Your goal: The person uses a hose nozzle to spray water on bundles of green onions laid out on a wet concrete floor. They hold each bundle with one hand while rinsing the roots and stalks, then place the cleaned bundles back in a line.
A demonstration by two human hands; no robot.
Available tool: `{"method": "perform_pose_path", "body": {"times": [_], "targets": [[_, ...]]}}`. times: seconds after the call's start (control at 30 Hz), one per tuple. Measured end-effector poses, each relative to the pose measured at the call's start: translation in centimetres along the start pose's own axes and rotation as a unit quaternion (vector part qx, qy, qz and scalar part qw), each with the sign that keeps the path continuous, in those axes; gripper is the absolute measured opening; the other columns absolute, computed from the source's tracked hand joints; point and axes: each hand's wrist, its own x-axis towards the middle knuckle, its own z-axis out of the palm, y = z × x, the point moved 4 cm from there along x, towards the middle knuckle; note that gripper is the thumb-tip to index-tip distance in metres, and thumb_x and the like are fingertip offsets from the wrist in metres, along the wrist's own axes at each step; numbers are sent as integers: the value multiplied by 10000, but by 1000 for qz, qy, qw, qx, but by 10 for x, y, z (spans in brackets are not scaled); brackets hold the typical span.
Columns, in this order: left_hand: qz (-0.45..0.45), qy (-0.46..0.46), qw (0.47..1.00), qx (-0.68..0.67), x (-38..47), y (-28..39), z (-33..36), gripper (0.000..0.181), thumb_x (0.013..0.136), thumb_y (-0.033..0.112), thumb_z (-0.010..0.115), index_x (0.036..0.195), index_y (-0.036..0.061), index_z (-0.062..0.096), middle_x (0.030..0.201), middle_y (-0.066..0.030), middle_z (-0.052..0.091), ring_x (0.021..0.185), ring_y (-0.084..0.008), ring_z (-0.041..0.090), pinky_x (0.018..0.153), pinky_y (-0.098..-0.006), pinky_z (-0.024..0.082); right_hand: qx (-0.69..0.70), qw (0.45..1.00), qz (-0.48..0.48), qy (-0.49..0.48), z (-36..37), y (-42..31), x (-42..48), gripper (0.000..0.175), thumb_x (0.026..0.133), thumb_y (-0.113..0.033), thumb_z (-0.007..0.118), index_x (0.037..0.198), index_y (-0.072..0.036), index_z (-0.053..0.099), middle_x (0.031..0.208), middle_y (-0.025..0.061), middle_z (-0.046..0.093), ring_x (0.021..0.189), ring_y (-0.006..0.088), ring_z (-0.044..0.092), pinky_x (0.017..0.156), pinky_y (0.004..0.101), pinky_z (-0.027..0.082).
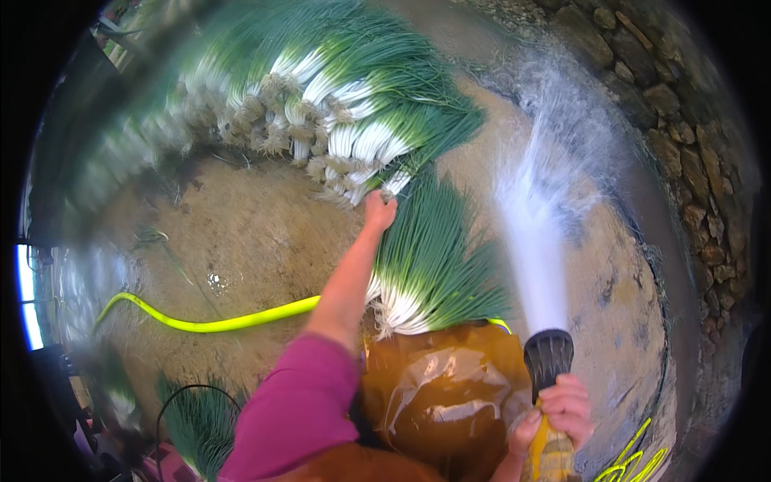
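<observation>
My left hand [380,212] reaches forward, its fingers closed at the root end of a small bunch of spring onions [397,181] at the near edge of a pile. That long pile of spring onions [367,132] has white stalks and hairy roots towards me, green leaves pointing away. Below the hand, a separate bunch of spring onions [409,307] lies with its roots near my brown waterproof apron [452,391]. At the lower right my right hand [563,413] grips a hose nozzle [548,361] with a black head and yellow body. A wide white water jet [536,259] sprays forward from it.
A yellow hose [211,326] crosses the wet concrete floor [241,241] on the left. More yellow hose [632,461] lies coiled at lower right. A stone wall [692,162] and a wet channel [656,241] border the right side. Another onion bunch [202,422] sits lower left.
</observation>
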Motion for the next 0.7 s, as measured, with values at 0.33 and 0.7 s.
{"method": "perform_pose_path", "body": {"times": [0.33, 0.7], "targets": [[-165, -176, 955, -171, 9, 100, 57, 435, 695, 166, 812, 1059, 36, 613, 1052, -140, 675, 853, -208, 667, 744, -360, 538, -26, 999, 35, -8, 2, 23, 22, 255, 770, -134, 616, 889, -104, 393, 787, 57, 452, 687, 195, 491, 758, 418, 462], [-239, -352, 707, -565, -245, 86, 124, 479, 810, -35, 614, 1261, 68, 494, 1127, -97, 626, 1049, -248, 610, 943, -398, 493, 102, 986, 75, 109, 35, 3, -17, 326, 664, 26, 717, 880, -74, 494, 791, 90, 593, 706, 226, 626, 727, 427, 517]]}}
